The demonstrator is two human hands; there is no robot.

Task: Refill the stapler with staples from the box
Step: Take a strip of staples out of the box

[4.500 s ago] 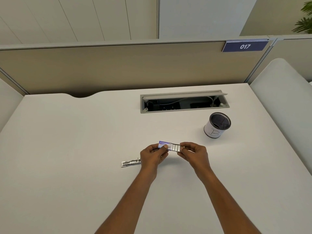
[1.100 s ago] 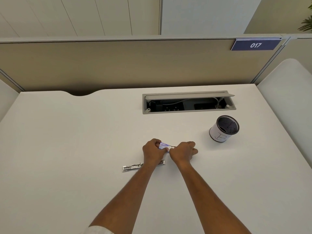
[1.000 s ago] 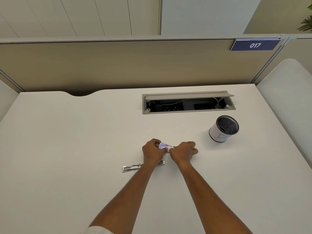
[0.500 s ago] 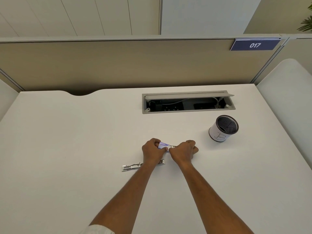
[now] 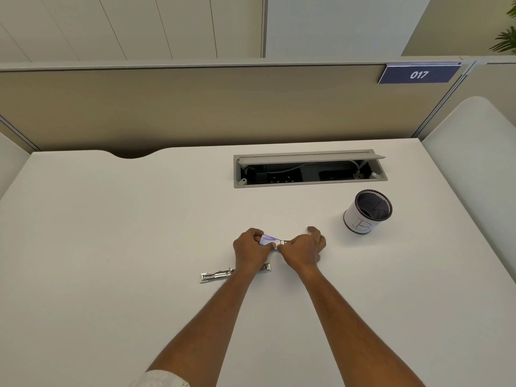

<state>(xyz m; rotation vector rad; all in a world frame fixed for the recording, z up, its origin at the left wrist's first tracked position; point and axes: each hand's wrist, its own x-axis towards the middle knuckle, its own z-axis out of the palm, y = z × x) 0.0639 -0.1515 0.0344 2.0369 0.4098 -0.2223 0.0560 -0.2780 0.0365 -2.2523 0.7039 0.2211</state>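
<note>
Getting staples out: left hand [image 5: 249,251] pinching box [image 5: 268,239], right hand [image 5: 302,250] pinching at its open end. Next, probably: carry a strip to stapler [image 5: 216,274], feed straight.

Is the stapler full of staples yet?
Not yet. The stapler already lies open on the desk, untouched. The left hand holds the staple box while the right hand works at its end. Loading and closing remain.
</note>
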